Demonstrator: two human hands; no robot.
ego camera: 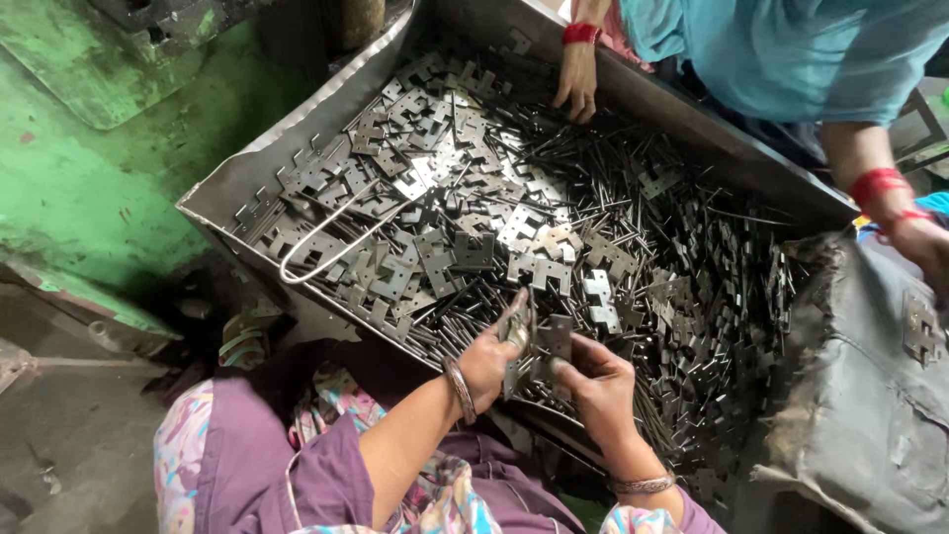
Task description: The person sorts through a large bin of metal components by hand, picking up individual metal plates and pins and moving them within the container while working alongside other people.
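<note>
My left hand is closed around a grey metal hinge plate just above the near rim of a big metal tray. Beside it my right hand pinches a second notched hinge leaf, the two pieces held close together. The tray holds a heap of flat notched hinge plates and thin steel pins. A bent wire loop lies on the heap at the left.
Another person in a blue top reaches into the tray's far side with one hand; their other hand rests at the right. A dirty grey sack sits at the right. A green machine body stands at the left.
</note>
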